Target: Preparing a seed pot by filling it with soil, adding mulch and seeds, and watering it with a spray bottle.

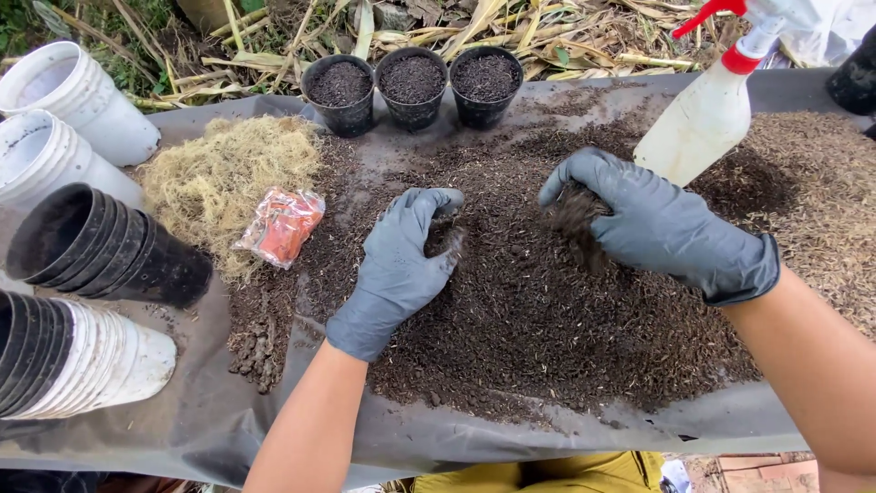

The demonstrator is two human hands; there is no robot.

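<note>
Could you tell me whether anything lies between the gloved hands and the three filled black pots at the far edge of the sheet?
Nothing visible does: only loose soil mix on the sheet separates the left hand and right hand from the pots. The spray bottle stands off right.

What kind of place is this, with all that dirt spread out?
Most likely an outdoor potting spot in a garden: loose soil mix heaped on a dark sheet, three soil-filled black pots, and dry plant litter behind.

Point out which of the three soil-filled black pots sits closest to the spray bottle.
The rightmost pot of the row. The middle pot and left pot stand farther from the spray bottle.
</note>
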